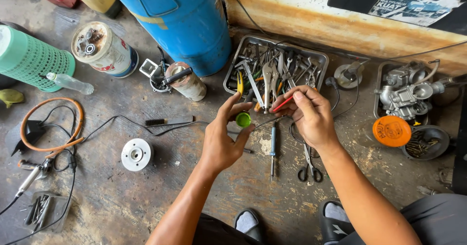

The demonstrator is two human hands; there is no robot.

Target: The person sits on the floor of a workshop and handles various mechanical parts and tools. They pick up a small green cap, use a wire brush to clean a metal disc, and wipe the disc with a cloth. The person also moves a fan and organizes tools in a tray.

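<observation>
Head view, looking down at a stained workshop floor: near the centre of the frame the left hand (pixel 221 140) pinches a small round green cap or tin (pixel 243 120) between thumb and forefingers, its other fingers loosely spread. Just right of it the right hand (pixel 311 116) is curled in a pencil grip around a thin red-handled tool (pixel 282 104), whose tip points down-left toward the green piece; whether the tip touches it cannot be told. The green piece looks light, rigid and smooth, so it would probably slip if squeezed hard, and a hold by its rim, as here, seems the safest. The red tool appears slim, stiff and light, best held near the middle of its handle. Directly above the hands sits a metal tray (pixel 233 77) crowded with pliers and wrenches; a blue drum (pixel 185 21) stands at upper centre, a carburettor (pixel 406 94) lies in a second tray at the right edge, and an orange lid (pixel 391 131) rests just below it. Scissors (pixel 310 169) and a screwdriver (pixel 273 145) lie on the floor beneath the right hand. What the green piece contains is hidden by the fingers, the red tool's working end is too fine to make out, and the drum's top is cut off by the frame.
</observation>
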